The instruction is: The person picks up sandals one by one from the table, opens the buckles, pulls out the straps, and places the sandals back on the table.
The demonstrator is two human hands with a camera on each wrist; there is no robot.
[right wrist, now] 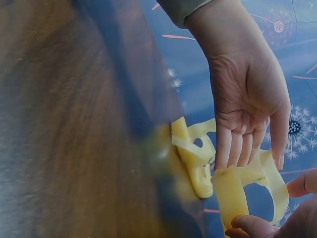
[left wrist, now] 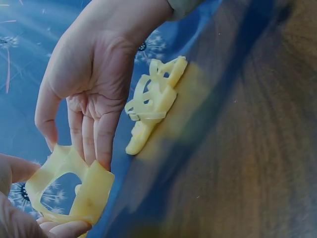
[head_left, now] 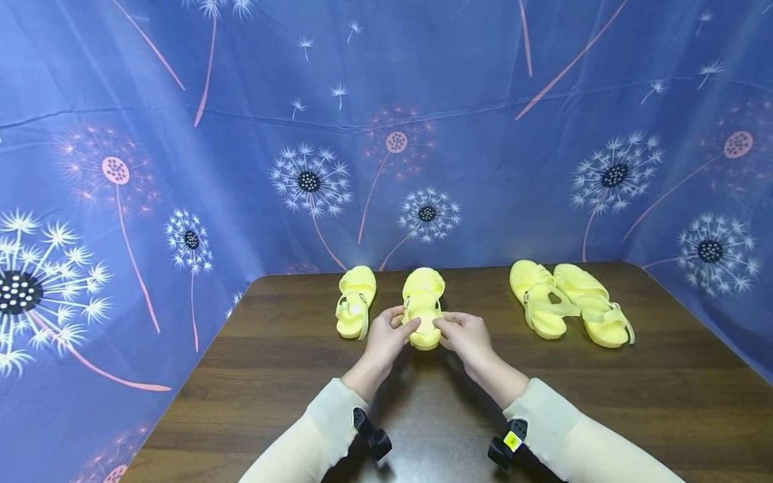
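Observation:
A yellow sandal [head_left: 423, 288] is held between both hands at the middle of the table, toe pointing away and insole facing up. My left hand [head_left: 386, 333] pinches its left side near the heel, thumb on top. From the other side my right hand [head_left: 468, 339] grips the heel the same way. In the left wrist view the sandal's heel part [left wrist: 99, 193] sits between the fingertips of both hands. It seems to be raised off the tabletop. Just left of it a second yellow sandal [head_left: 355, 302] lies on the table, its strap partly over the insole.
Two more yellow sandals lie side by side at the right, a nearer-left one [head_left: 546, 318] and a right one [head_left: 604, 329], straps touching or overlapping. The brown wooden table [head_left: 272, 376] ends at a blue dandelion-print cloth [head_left: 483, 147] behind and at the sides.

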